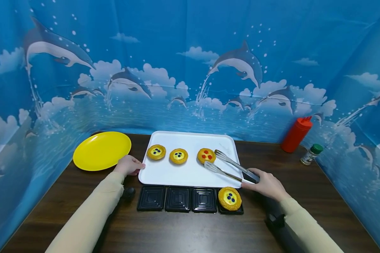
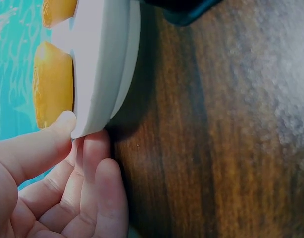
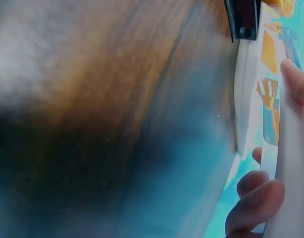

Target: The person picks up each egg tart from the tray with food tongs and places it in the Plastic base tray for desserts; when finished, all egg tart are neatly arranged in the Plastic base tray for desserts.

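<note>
My left hand [image 1: 130, 166] pinches the left edge of a white tray [image 1: 177, 175], thumb on top of the rim and fingers beneath it in the left wrist view. My right hand [image 1: 267, 183] grips metal tongs [image 1: 231, 162] by their handles. The spread tong tips reach over the tray, on either side of an egg tart with red dots [image 1: 206, 155]. Two tarts with dark blue dots, a left one [image 1: 156, 152] and a middle one [image 1: 178, 156], also sit on the tray.
In front of the tray lies a row of black square molds [image 1: 150, 198]; the rightmost carries another blue-dotted tart [image 1: 229, 198]. A yellow plate [image 1: 102, 151] is at left. A red squeeze bottle [image 1: 297, 135] and a green-capped shaker [image 1: 311, 154] stand at back right, before a dolphin-print curtain [image 1: 177, 105].
</note>
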Motion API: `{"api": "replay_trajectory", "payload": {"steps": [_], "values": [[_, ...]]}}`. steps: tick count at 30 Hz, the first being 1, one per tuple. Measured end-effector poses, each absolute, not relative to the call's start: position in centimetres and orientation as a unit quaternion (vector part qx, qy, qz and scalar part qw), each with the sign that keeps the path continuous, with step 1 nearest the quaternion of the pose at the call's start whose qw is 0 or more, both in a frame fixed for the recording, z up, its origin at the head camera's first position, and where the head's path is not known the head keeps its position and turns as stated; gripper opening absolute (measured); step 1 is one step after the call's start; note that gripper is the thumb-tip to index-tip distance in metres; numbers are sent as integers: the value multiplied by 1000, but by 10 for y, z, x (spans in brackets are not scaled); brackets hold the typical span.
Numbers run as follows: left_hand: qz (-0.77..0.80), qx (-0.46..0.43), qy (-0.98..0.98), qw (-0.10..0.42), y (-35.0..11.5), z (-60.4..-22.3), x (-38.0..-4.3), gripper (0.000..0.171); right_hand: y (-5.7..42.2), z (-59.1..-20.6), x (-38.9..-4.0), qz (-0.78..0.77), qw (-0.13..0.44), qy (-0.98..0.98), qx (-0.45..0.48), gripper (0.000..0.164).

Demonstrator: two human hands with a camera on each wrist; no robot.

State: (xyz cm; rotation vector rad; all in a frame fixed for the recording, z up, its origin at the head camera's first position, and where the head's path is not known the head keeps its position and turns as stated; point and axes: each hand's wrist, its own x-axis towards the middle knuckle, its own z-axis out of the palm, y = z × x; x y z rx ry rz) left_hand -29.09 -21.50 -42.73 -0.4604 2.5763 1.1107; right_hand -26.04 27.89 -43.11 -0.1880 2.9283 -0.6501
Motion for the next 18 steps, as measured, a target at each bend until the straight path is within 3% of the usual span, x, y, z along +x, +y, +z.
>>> {"api": "replay_trajectory", "payload": {"steps": [18], "values": [[391,-163,893,154,-215,-423,-289,32,261,-429,-281,-207,81,973,-70,82]]}}
